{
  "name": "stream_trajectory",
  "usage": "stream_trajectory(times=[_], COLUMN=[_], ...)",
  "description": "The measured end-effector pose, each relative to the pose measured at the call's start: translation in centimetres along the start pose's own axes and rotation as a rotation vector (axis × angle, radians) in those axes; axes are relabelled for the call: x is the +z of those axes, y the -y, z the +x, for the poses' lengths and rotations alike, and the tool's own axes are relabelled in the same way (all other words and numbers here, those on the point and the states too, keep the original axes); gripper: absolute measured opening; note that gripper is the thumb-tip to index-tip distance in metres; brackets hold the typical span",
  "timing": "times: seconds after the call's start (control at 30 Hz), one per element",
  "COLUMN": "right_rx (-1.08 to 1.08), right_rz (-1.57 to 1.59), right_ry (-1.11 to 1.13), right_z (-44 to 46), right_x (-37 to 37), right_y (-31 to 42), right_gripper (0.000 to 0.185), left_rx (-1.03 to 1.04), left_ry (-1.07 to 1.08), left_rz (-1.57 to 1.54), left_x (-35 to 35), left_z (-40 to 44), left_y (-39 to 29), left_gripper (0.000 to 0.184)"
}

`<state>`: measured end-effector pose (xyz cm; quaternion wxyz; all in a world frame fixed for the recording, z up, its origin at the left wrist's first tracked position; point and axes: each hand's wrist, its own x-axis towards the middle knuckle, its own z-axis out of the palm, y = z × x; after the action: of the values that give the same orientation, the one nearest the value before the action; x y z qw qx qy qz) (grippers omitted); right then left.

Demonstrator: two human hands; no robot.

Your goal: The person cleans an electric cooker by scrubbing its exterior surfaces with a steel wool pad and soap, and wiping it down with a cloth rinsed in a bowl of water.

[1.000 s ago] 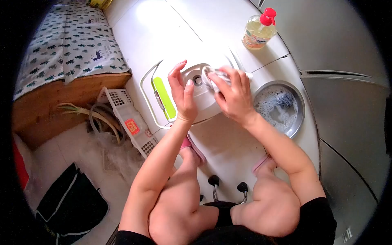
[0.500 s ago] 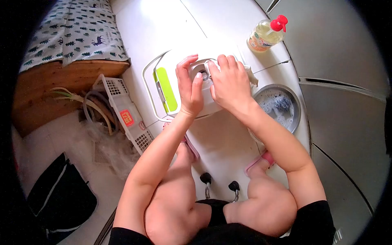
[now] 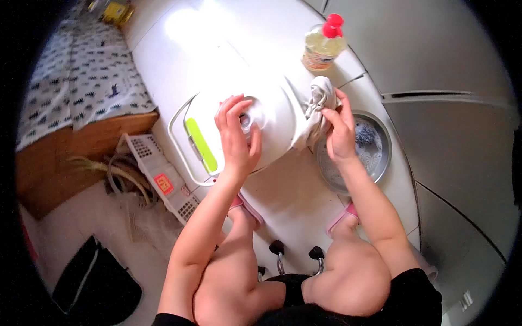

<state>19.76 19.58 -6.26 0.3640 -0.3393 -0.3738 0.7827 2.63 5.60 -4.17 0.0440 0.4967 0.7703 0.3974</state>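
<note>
A white rounded container (image 3: 277, 127) with a lime-green panel (image 3: 201, 144) and a thin side handle (image 3: 176, 127) stands on the floor before me. My left hand (image 3: 236, 136) is over its top, fingers curved and apart around the round central recess (image 3: 246, 120). Whether the fingertips press on it I cannot tell. My right hand (image 3: 341, 127) pinches a crumpled off-white cloth (image 3: 321, 100) at the container's right side. The cloth hangs bunched between that hand and the container's edge.
A metal basin (image 3: 387, 144) of sudsy water with a dark scrubber (image 3: 367, 133) stands at right. Behind it is a red-topped soap bottle (image 3: 321, 49). A white plastic crate (image 3: 157, 174) lies left, by a wooden box (image 3: 81, 141) under patterned cloth. Grey panels (image 3: 451, 141) border the right.
My right hand has moved right, off the container's top, drawing the cloth to its side. My left hand remains over the top. The view has shifted, so the scene sits differently in the picture.
</note>
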Motion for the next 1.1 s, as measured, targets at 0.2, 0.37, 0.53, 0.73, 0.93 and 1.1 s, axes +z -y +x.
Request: stream_trajectory(times=[0.2, 0.37, 0.53, 0.73, 0.93, 1.1], right_rx=[0.013, 0.024, -0.070, 0.022, 0.203, 0.134], right_rz=[0.248, 0.365, -0.173, -0.274, -0.175, -0.411], right_ry=[-0.253, -0.259, 0.046, 0.041, 0.367, 0.497], right_z=[-3.8, -4.3, -4.8, 1.1, 11.6, 17.5], right_x=[-2.7, -3.9, -3.4, -2.8, -0.6, -0.3], right_y=[-3.6, -2.0, -5.8, -9.6, -7.7, -11.0], right_gripper=[0.040, 0.045, 0.057, 0.049, 0.050, 0.055], left_rx=[0.047, 0.070, -0.004, 0.053, 0.065, 0.066], left_ry=[0.183, 0.234, 0.296, 0.314, 0.326, 0.315], left_rz=[0.182, 0.382, 0.557, 0.619, 0.578, 0.572], left_x=[1.7, 3.4, 5.2, 5.3, 5.2, 5.2], left_z=[2.0, 4.0, 5.1, 5.0, 5.2, 5.3], left_y=[-3.0, -1.8, -1.0, -0.1, 0.1, 0.2], left_gripper=[0.052, 0.054, 0.062, 0.066, 0.068, 0.067])
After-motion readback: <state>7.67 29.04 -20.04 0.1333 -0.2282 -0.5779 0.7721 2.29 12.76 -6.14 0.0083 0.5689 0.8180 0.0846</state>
